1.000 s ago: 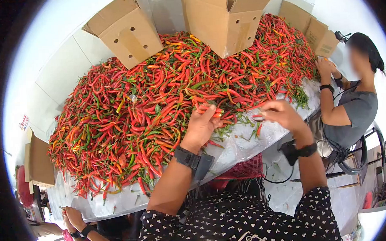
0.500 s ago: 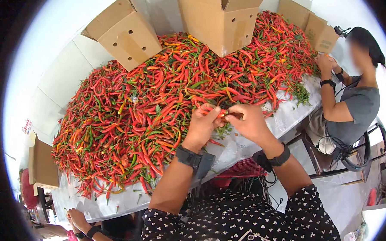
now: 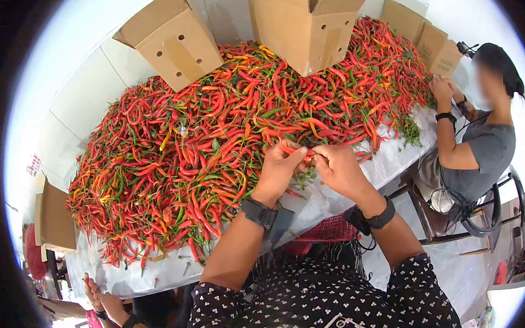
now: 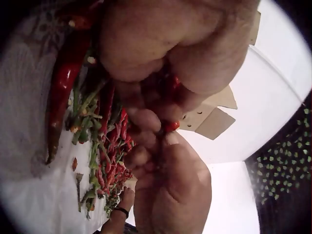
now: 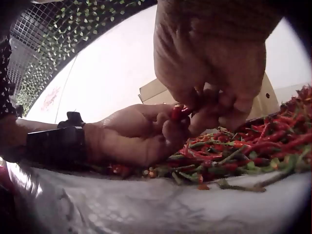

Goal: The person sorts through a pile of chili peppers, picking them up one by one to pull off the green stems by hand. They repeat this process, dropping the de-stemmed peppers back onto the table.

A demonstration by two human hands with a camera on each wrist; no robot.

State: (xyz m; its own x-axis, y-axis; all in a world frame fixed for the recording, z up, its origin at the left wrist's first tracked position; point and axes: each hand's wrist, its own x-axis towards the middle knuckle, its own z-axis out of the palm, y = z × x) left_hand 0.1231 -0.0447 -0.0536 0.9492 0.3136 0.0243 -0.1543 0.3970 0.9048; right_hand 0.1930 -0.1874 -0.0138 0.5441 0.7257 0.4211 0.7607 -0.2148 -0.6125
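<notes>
My left hand (image 3: 277, 170) grips a red chili pepper (image 5: 180, 112), its cut-looking end poking out between thumb and fingers in the right wrist view. Close against it, my right hand (image 3: 340, 169) pinches at the pepper, fingertips meeting those of the left hand. Part of the pepper is hidden inside the fingers; a red bit (image 4: 171, 126) shows between both hands in the left wrist view. Just beyond the hands spreads a large heap of red, orange and green chili peppers (image 3: 203, 149). Loose green stems (image 4: 87, 109) lie on the table below the hands.
White plastic sheeting covers the table (image 3: 357, 186). Two cardboard boxes (image 3: 179, 57) (image 3: 307, 36) stand at the heap's back. Another person (image 3: 477, 125) sits at the right end, and another person's hands (image 3: 107, 302) show at lower left. A red mesh bag (image 3: 330, 228) hangs below the table edge.
My right hand has moved left from a spot apart over the table's edge to meet the left hand at the pepper. The left hand has stayed nearly in place.
</notes>
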